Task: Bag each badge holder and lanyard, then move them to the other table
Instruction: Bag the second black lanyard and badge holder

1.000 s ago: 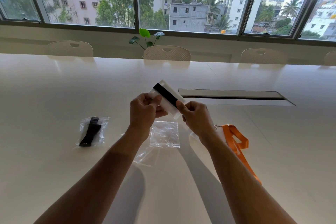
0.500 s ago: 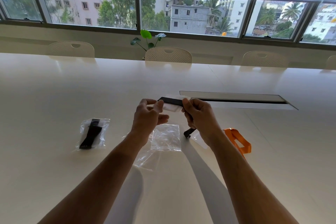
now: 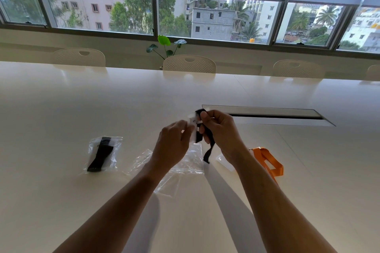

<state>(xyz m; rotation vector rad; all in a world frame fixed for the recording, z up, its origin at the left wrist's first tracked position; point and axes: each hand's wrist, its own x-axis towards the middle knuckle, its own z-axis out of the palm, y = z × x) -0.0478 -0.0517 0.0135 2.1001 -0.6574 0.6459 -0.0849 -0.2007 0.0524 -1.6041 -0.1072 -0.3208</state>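
Observation:
Above the table I hold a clear badge holder (image 3: 192, 123) with a black lanyard (image 3: 207, 150) wrapped on it. My left hand (image 3: 172, 146) pinches the holder's lower left side. My right hand (image 3: 221, 129) grips the top of the holder and the lanyard, whose loose end hangs down. Under my hands lie empty clear bags (image 3: 185, 162). A bagged black lanyard (image 3: 102, 153) rests at the left. An orange lanyard (image 3: 267, 161) with another clear holder (image 3: 225, 162) lies to the right, partly hidden by my right forearm.
The long white table (image 3: 82, 104) has a recessed cable slot (image 3: 267, 114) just beyond my hands. Several cream chairs (image 3: 189, 63) line the far edge below the windows, with a small green plant (image 3: 164, 47) behind them.
The holder has turned from lying flat between my hands to standing nearly upright. My hands have come closer together and the lanyard's loose end now hangs lower.

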